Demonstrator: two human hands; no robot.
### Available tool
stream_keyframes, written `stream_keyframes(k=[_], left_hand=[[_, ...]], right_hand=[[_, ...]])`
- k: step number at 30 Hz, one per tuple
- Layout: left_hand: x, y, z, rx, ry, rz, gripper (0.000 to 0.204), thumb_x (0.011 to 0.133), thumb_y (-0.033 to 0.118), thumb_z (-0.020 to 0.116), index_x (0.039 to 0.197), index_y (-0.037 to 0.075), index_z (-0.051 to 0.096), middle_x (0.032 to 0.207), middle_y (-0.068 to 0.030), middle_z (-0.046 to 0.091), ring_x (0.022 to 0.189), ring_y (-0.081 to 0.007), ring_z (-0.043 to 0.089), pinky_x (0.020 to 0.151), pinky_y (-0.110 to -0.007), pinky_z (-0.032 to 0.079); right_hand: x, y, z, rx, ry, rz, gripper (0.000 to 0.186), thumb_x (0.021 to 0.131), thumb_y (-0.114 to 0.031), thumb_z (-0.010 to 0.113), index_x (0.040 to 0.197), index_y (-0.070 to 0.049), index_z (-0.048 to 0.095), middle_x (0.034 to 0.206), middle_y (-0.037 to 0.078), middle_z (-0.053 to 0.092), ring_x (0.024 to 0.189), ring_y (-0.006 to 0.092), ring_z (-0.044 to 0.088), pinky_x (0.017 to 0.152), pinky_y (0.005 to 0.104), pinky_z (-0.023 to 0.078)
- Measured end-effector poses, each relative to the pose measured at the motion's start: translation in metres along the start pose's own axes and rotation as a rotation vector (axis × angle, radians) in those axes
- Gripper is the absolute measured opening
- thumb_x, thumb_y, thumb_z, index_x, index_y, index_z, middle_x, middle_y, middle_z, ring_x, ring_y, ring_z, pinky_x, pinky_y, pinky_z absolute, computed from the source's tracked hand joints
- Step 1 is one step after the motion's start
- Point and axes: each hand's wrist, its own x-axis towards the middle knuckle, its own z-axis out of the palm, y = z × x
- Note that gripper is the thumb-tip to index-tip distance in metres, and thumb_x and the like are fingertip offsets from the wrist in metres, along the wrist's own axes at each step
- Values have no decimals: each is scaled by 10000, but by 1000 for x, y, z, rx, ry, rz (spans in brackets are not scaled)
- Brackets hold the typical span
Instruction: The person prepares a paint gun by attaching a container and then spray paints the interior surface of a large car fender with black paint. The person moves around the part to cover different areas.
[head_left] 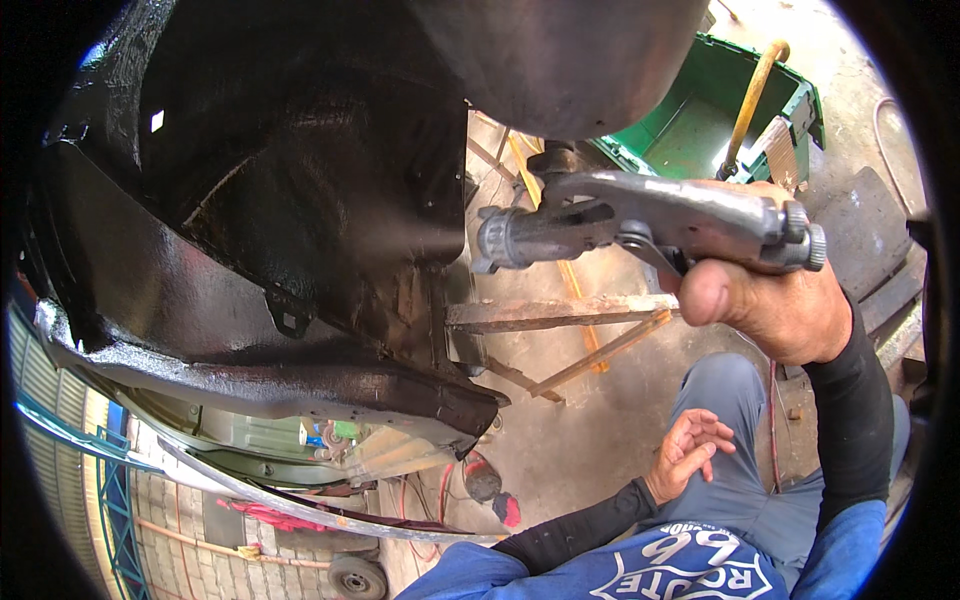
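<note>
The right hand (pixel 775 310), nearest on the right, is wrapped around the handle of a dark spray gun (pixel 690 215), whose nozzle points left. A rounded, greyish cup (pixel 570 70) sits above the gun. Lower down, the left hand (pixel 694 452) hovers by the grey-trousered leg (pixel 725 400), fingers loosely bent and slightly apart. Just left of the nozzle, a large, glossy black vehicle panel (pixel 190 290) fills that side. Beyond are wooden supports (pixel 560 313), an open green crate (pixel 665 125) and, farther off, a tyre (pixel 357 577) by a block wall (pixel 235 575).
</note>
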Motion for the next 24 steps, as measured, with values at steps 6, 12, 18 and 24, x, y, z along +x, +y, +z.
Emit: stream_keyframes(k=[6,12,18,24], left_hand=[[1,2,1,23,7,-2,406,943,21,468,1333,85,376,1206,-191,570,1061,-261,632,587,-261,544],[1,2,2,13,6,0,399,941,20,465,1327,78,382,1202,-188,571,1060,-260,632,590,-262,547],[1,1,1,13,6,11,403,939,17,467,1328,79,382,1202,-185,571,1062,-254,629,592,-262,547],[1,-1,0,35,12,7,406,938,14,468,1330,78,380,1209,-183,571,1067,-251,626,595,-257,542]], right_hand=[[-2,-10,-5,-71,56,-108,809,661,-697,714,1025,10,565,719,27,545,546,89,477,488,234,367],[0,-19,-8,-252,127,-154,847,709,-802,623,946,8,558,578,-5,475,403,44,385,363,197,245],[2,-8,-6,-223,63,-86,689,769,-691,678,867,-12,622,595,-7,507,456,50,414,389,209,247],[8,-11,-6,-247,58,-151,637,850,-640,623,972,-15,644,590,-2,519,457,47,402,403,200,265]])
